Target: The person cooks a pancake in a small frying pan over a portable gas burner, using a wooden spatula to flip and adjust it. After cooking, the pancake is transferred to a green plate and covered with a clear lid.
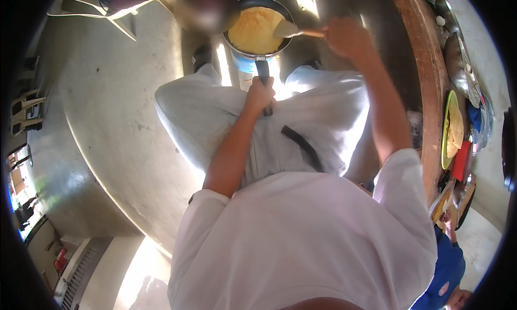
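Note:
My left hand (260, 95) grips the black handle of a frying pan (288, 19) in front of my knees. A round, flat pancake (256, 29), golden with a browner patch near its far edge, covers most of the pan's inside. To the right of the pan, my right hand (346, 37) is closed on the wooden handle of a spatula (287, 29). The spatula's blurred metal blade overlaps the pancake's right edge; whether it touches cannot be told. Beneath the pan, parts of a blue object (244, 62) show.
A blurred round object (207, 9) adjoins the pan's left side. Along the right runs a wooden table edge (430, 67), with a green plate (445, 148) of flat pancakes and a red box (461, 160). A person in blue (448, 261) is at lower right. A white plastic chair (121, 13) stands upper left.

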Tool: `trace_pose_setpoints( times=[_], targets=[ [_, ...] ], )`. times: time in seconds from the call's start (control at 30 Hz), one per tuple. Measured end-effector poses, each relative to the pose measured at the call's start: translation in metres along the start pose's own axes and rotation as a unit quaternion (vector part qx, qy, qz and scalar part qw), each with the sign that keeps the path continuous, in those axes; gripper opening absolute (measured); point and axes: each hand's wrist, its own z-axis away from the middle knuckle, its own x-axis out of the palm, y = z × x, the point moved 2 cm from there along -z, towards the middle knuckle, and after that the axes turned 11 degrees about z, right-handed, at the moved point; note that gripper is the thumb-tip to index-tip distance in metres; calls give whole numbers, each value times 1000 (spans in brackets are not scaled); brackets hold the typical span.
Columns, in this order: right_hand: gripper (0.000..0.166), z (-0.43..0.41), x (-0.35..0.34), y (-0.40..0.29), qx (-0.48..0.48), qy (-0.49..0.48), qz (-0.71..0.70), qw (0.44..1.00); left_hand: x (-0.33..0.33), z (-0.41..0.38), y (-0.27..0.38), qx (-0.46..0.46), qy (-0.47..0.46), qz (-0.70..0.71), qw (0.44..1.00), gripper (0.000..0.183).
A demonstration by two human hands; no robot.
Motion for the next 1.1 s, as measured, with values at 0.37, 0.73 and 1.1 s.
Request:
trace_pose_setpoints(
  times=[0.37,0.73,1.1],
  targets=[
    [22,-113,-82,-46,-202,-250,213,922,-2,-7,11,-12,25,45,999,30],
    [20,-102,-46,-39,-183,-240,225,927,-6,-13,10,-15,15,22,1000,43],
    [19,-81,-91,-51,-153,-132,211,956,-5,-15,15,-1,-4,10,1000,28]
  ],
)
